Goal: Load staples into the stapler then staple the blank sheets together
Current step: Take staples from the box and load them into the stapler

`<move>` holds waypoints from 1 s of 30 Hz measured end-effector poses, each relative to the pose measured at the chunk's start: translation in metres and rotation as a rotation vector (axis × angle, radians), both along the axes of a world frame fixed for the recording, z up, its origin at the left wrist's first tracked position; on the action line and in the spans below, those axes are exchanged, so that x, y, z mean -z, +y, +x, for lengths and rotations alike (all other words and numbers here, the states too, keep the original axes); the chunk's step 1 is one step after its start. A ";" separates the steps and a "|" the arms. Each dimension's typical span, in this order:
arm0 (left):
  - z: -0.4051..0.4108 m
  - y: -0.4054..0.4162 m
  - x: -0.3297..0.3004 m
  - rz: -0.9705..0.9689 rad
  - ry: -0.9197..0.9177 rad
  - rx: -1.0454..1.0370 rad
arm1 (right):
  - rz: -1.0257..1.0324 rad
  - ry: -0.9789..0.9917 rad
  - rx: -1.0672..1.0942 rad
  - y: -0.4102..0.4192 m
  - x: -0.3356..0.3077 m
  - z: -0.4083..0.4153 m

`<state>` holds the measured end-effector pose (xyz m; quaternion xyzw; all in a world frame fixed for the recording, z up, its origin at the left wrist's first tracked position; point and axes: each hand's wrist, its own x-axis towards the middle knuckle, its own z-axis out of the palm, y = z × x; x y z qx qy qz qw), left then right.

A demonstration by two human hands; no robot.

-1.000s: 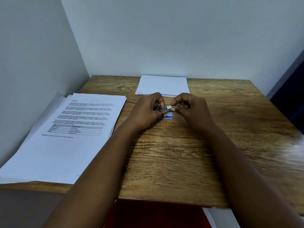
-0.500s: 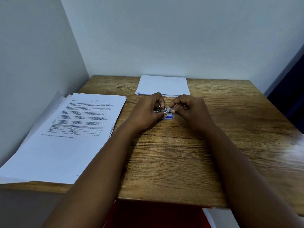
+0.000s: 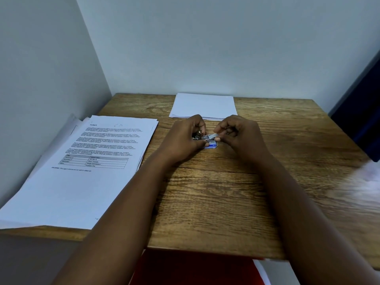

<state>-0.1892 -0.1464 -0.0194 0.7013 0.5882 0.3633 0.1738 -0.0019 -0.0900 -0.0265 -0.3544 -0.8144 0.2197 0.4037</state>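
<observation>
My left hand (image 3: 185, 136) grips a small metal stapler (image 3: 202, 137), which lies opened between my two hands at the table's middle. My right hand (image 3: 238, 133) pinches a short strip of staples (image 3: 214, 135) with thumb and forefinger, right at the stapler's channel. A small blue staple box (image 3: 211, 145) lies on the table just under the fingers. A stack of blank sheets (image 3: 204, 105) rests flat beyond both hands, near the back wall.
A thick pile of printed pages (image 3: 88, 161) covers the left side of the wooden table (image 3: 216, 192) and overhangs its edges. Walls close the left and back. A dark blue object (image 3: 364, 120) stands at the right edge.
My right hand's fingers have shifted slightly left, bringing the staple strip closer onto the stapler. The left hand has stayed where it was.
</observation>
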 end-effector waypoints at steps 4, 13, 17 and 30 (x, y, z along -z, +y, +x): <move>0.000 0.000 0.000 -0.003 -0.001 -0.003 | 0.030 -0.015 -0.024 -0.001 0.001 -0.002; -0.001 0.000 0.000 -0.001 -0.011 -0.007 | -0.037 0.004 -0.043 -0.003 0.001 -0.003; -0.001 0.001 0.001 0.004 -0.006 -0.006 | -0.020 0.014 -0.079 -0.006 -0.001 -0.004; -0.003 0.003 0.003 0.022 -0.013 0.012 | 0.141 -0.202 0.028 -0.012 0.000 -0.014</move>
